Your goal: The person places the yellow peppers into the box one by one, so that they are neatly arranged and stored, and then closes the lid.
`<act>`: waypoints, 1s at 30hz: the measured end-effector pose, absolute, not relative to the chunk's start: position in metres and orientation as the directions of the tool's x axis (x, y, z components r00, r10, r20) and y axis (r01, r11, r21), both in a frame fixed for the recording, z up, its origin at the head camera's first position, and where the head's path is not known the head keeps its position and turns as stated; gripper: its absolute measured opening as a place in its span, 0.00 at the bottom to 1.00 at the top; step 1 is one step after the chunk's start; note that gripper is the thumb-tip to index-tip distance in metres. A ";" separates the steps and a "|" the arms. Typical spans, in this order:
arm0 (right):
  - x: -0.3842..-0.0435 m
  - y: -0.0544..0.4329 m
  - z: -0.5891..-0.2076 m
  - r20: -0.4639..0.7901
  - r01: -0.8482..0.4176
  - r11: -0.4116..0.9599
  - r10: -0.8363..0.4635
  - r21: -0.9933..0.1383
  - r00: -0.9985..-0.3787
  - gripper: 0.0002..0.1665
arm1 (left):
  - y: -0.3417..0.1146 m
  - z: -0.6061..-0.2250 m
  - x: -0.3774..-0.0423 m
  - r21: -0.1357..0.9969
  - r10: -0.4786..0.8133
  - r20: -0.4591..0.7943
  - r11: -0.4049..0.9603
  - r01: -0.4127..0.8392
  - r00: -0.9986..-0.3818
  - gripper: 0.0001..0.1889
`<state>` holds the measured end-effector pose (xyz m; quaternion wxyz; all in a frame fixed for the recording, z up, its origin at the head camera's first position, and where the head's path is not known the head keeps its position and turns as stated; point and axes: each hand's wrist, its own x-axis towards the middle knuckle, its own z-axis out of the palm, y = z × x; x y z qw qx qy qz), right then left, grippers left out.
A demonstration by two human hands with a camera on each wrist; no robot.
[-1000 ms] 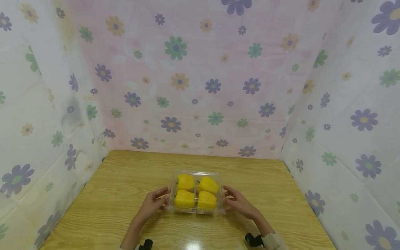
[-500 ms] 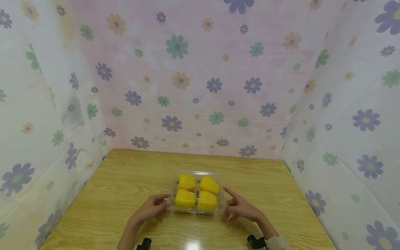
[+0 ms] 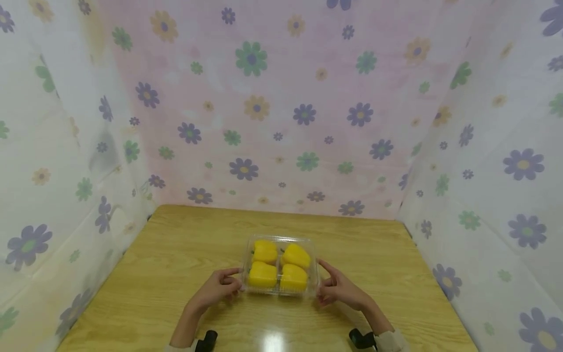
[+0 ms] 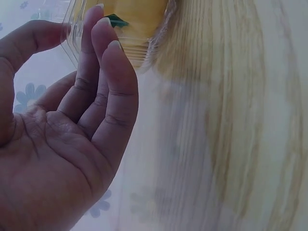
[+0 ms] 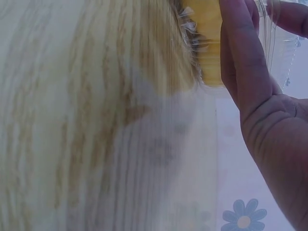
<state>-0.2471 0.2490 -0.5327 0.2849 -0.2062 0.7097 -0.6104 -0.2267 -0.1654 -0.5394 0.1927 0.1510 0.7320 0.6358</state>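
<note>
A clear plastic clamshell container (image 3: 283,238) stands on the table and holds several yellow bell peppers (image 3: 263,275). At its left side my left hand (image 3: 215,289) holds the edge near the front corner. The left wrist view shows the container's clear rim (image 4: 72,45) between thumb and fingertips, with a green stem (image 4: 117,20) behind the plastic. My right hand (image 3: 345,292) has its index finger stretched along the right side and the other fingers bent at the edge. In the right wrist view the rim (image 5: 270,43) lies between thumb and fingers. Whether the lid is latched I cannot tell.
A wood-grain table (image 3: 198,230) extends around the container. Flower-printed cloth (image 3: 281,122) hangs behind and on both sides. Dark wrist-camera mounts (image 3: 206,341) sit at the wrists, and a light glare (image 3: 272,341) shows at the table's front.
Both hands have slid slightly toward the container's front corners, and their fingers have bent closer to its edges. The container stays in place while the head view shifts a little.
</note>
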 end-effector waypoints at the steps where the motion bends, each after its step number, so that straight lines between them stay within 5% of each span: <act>1: -0.248 0.249 -0.532 -0.151 0.054 0.168 -0.641 -0.984 -0.753 0.53 | -0.165 -0.539 -0.227 0.989 0.463 -0.088 0.144 -0.023 -0.882 0.34; 30: -0.246 0.246 -0.543 -0.141 0.130 0.064 -0.625 -0.989 -0.768 0.57 | -0.161 -0.544 -0.225 0.996 0.405 -0.066 0.083 -0.036 -0.912 0.32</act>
